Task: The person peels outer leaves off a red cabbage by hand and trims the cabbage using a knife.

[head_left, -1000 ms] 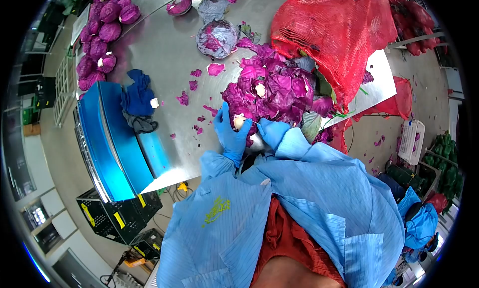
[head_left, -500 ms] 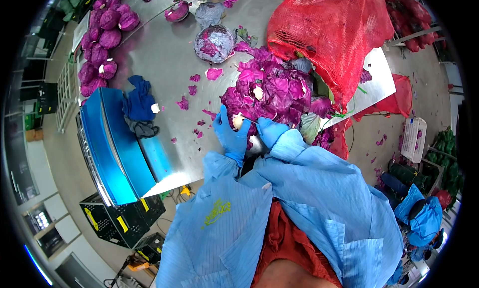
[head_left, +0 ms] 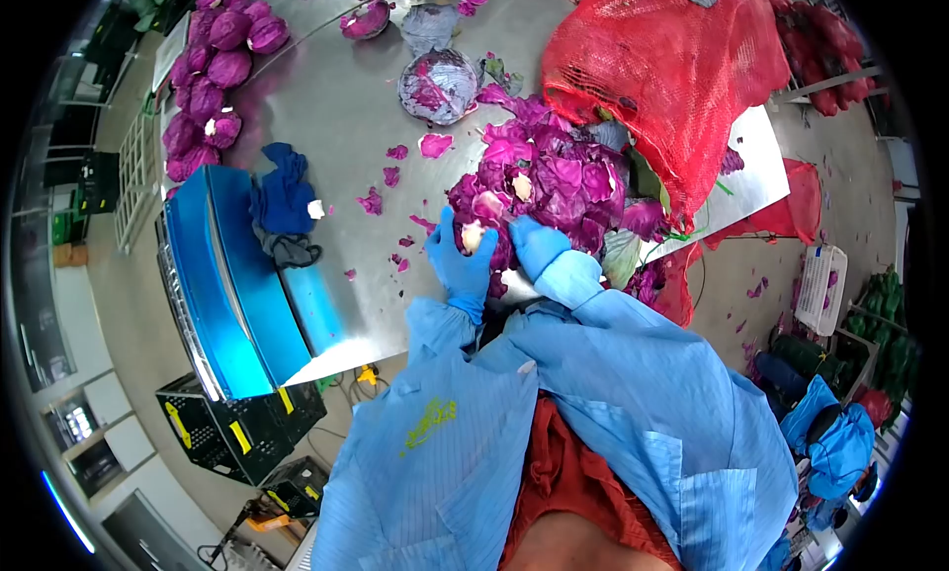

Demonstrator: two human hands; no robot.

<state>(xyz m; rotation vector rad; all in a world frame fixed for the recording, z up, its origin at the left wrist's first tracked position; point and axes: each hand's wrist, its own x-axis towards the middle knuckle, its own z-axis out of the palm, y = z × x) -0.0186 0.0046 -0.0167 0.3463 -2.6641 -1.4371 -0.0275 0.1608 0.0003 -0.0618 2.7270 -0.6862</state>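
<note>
A red cabbage (head_left: pixel 474 238) with a pale cut stem end faces up near the front of the metal table. My left hand (head_left: pixel 461 266), in a blue glove, is wrapped round its left side. My right hand (head_left: pixel 540 247), gloved too, is closed just right of the cabbage, beside the leaf pile. From its fingers a thin knife blade points toward the stem; the handle is hidden in the fist. Loose purple leaves (head_left: pixel 568 180) heap up directly beyond both hands. Farther back, a whole cabbage (head_left: pixel 438 87) with dull outer leaves rests on the table.
A red mesh sack (head_left: pixel 662 67) lies at the back right. Trimmed purple cabbages (head_left: pixel 229 69) line the far left. A blue bin (head_left: pixel 232 284) and a dark blue cloth (head_left: pixel 283 190) are at the table's left side. Black crates (head_left: pixel 237 438) stand below.
My right hand has turned and lifted slightly away from the stem end, and the blade has moved up with it. My left hand keeps its hold on the cabbage. The view has shifted a little.
</note>
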